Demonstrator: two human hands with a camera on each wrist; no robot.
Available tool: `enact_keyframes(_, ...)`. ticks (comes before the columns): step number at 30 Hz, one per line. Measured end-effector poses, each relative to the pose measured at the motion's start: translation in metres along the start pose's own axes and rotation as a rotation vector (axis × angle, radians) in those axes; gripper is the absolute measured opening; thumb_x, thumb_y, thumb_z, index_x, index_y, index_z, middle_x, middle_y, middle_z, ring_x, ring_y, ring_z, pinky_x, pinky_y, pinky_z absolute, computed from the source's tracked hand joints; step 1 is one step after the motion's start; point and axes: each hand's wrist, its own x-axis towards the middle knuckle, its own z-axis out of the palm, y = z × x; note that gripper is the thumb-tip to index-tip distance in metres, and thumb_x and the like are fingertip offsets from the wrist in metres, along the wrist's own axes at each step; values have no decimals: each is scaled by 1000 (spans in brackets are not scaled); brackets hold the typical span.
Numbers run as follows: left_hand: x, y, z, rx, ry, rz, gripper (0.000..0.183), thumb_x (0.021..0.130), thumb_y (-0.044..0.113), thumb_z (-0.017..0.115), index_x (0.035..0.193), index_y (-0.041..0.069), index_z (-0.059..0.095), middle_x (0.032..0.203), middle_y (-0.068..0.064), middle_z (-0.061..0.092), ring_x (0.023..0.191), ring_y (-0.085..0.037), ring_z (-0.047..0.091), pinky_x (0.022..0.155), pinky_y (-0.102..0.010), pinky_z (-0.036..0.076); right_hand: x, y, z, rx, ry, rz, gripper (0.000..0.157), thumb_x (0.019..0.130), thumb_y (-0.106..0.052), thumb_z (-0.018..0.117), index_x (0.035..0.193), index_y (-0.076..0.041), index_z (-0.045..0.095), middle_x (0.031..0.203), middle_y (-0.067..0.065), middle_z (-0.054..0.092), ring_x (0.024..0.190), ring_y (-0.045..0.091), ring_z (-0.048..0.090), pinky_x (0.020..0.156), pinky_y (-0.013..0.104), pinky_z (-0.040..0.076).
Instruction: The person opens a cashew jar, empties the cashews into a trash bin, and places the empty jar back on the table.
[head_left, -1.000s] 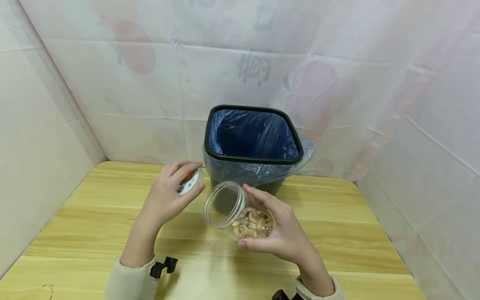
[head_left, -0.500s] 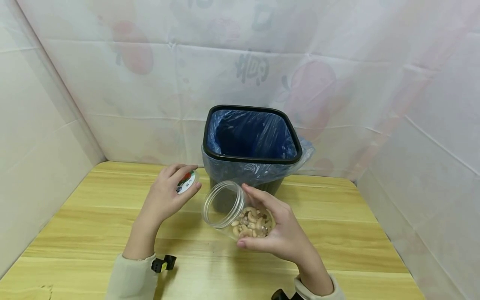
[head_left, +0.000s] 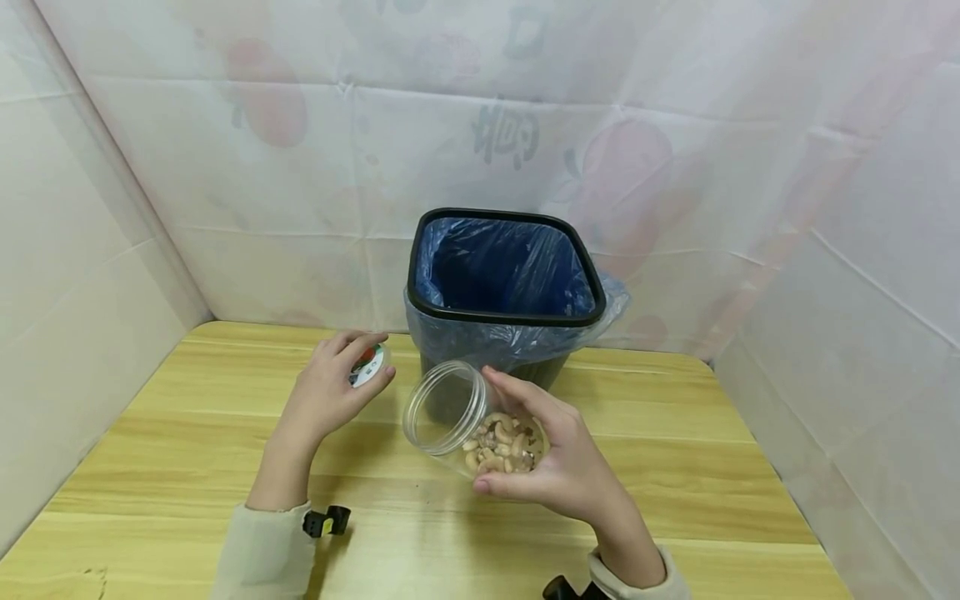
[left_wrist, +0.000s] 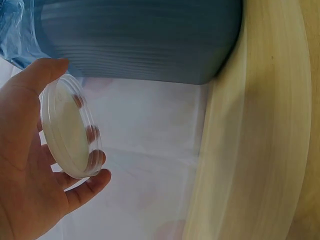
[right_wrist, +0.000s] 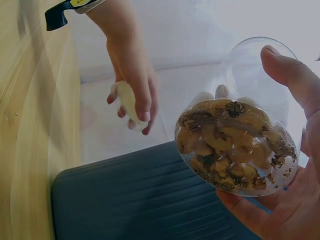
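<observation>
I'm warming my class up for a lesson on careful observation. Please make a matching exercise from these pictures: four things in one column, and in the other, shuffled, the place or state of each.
Column one
1. lid
2. jar
3. nuts
4. bin

Column two
A. heaped inside the jar
B. standing on the table, lined with a blue bag
C. uncovered and tilted, held in the right hand
D. held in the left hand, off the jar

Right pairs
1-D, 2-C, 3-A, 4-B

The tilted clear jar (head_left: 477, 410) holds cashews (head_left: 501, 445), lid (head_left: 368, 367) apart.
</observation>
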Motion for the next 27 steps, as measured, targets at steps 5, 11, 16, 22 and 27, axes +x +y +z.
enact_keyframes(5, 0, -6, 2, 15, -25, -32, 53, 93, 51, 64, 137, 20, 61, 135, -6, 57, 115, -30, 50, 78, -47, 49, -1, 0, -1, -14, 1, 7, 97, 65, -23, 95, 148, -13, 47, 146, 4, 54, 128, 21, 58, 108, 27, 44)
enact_keyframes(11, -1, -15, 6, 27, -50, -67, 53, 93, 51, 64, 137, 21, 61, 133, -9, 57, 114, -32, 50, 75, -49, 51, -1, 0, -1, -20, 3, 9, 97, 65, -24, 95, 148, -13, 47, 146, 4, 54, 128, 21, 58, 107, 27, 44)
enact_keyframes(16, -1, -21, 8, 35, -77, -94, 54, 93, 51, 64, 138, 20, 60, 135, -11, 57, 115, -34, 50, 77, -50, 49, -1, 1, -1, -20, 1, 3, 96, 65, -24, 95, 148, -13, 47, 147, 4, 54, 128, 21, 58, 108, 27, 43)
enact_keyframes(22, -3, -27, 10, 52, -102, -119, 54, 93, 48, 65, 138, 20, 60, 137, -13, 55, 118, -37, 50, 79, -53, 50, -1, 1, -1, -21, 2, 2, 96, 65, -24, 95, 148, -13, 48, 147, 4, 54, 129, 22, 58, 108, 27, 44)
enact_keyframes(27, -3, -32, 12, 58, -118, -133, 53, 92, 44, 67, 139, 20, 60, 139, -12, 54, 119, -39, 49, 80, -55, 50, -1, 2, -1, -10, -4, 12, 96, 66, -24, 95, 148, -13, 47, 148, 4, 53, 130, 22, 57, 108, 28, 43)
